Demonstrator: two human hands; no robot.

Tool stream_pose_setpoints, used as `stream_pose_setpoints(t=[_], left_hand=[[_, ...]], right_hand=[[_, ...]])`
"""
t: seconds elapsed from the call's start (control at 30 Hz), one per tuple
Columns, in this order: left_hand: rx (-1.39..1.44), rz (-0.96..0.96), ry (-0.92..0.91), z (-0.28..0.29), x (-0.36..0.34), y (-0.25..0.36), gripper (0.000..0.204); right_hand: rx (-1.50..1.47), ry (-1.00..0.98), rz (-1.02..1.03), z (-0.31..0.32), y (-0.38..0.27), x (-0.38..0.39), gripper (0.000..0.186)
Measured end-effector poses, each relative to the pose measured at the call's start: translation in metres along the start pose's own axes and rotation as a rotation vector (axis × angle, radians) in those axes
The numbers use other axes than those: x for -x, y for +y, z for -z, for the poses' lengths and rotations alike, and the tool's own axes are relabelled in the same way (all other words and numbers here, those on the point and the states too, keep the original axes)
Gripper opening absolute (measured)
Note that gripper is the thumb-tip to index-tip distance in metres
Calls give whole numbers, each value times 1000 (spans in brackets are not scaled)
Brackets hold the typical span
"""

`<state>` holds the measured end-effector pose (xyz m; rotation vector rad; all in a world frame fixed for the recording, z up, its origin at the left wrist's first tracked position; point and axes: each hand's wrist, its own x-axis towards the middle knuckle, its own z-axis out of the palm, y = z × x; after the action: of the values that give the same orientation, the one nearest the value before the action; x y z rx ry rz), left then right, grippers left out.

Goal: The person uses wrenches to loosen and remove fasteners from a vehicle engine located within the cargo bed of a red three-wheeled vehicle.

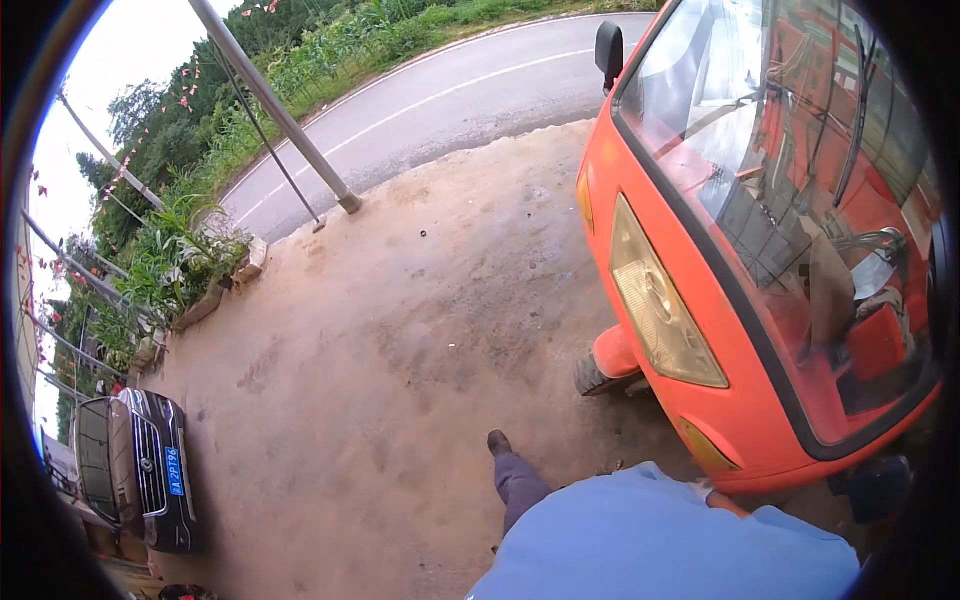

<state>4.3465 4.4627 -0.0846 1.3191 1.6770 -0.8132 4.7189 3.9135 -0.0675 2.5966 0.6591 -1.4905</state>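
Neither hand shows, so their state cannot be told. An orange vehicle (740, 330) stands just right of the person's blue shirt (660, 540), its front wheel (592, 375) on bare dirt ground (400, 330). A shoe (498, 441) steps forward. A dark car (135, 470) sits far left, a metal pole (280, 110) beyond, near the road (460, 95).

ground: bare brown dirt yard (400, 330)
at 3 o'clock: orange vehicle (700, 330)
at 8 o'clock: dark car (140, 470)
at 11 o'clock: metal pole (300, 130)

Both your hands are out of frame, your blue shirt (660, 540) gets cut off at the bottom, and the black car (140, 470) is half clipped at the left rim
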Motion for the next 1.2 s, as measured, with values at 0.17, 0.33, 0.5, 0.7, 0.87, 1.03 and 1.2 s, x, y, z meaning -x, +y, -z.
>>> stream_pose_setpoints(t=[0.17, 0.33, 0.5, 0.7, 0.87, 1.03, 1.2], left_hand=[[300, 21, -17, 98, -96, 94, 21], [681, -16, 36, 300, -199, 320, 16], [557, -484, 226, 412, -193, 558, 18], [248, -835, 511, 440, -236, 697, 19], [3, -43, -83, 366, -238, 746, 17], [-106, -12, -158, 368, -241, 852, 12], [-132, -77, -190, 371, -278, 1034, 10]], right_hand=[[-343, -157, -148, 64, -119, -46, 53], [-1147, 346, -334, 308, -216, -89, 34], [-1192, 611, -284, 471, -242, -131, 33], [-557, 695, -219, 586, -252, -238, 46], [-765, 706, -318, 700, -257, -266, 40], [-901, 742, -412, 817, -280, -222, 34], [-900, 929, -573, 870, -268, -223, 33]])
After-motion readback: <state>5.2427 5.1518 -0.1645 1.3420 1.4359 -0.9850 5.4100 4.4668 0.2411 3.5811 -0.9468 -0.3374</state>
